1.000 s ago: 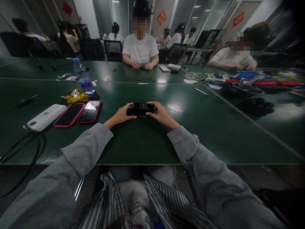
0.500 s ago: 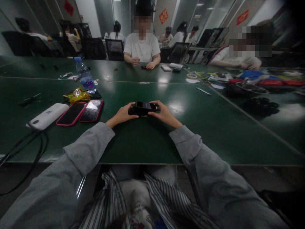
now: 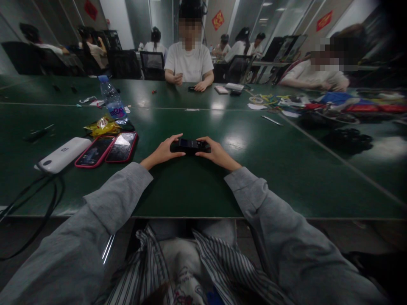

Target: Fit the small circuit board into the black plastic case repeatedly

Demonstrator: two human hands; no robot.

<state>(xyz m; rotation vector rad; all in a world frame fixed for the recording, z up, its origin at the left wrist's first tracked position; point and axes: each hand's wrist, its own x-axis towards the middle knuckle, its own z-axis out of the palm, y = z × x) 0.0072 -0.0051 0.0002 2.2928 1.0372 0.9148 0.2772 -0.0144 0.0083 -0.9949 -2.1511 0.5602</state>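
Note:
A small black handheld device [image 3: 190,146] with a little screen and a row of buttons is held just over the green table, in front of me; its exact kind is unclear. My left hand [image 3: 165,151] closes around its left end, thumb along the near side and fingers along the far side. At the other end, my right hand [image 3: 213,152] grips it the same way, fingers near the buttons. The underside of the device is hidden.
Left of my hands lie two red-edged phones [image 3: 121,148], a white power bank [image 3: 63,154] with black cables, a yellow snack packet [image 3: 102,126] and a water bottle [image 3: 112,99]. A pen [image 3: 271,121] and piled cables lie right. A person [image 3: 189,63] sits opposite.
The device has tilted and turned slightly between my hands, and its screen end now lies flatter. My right hand has shifted a little left. One phone's screen has lit up.

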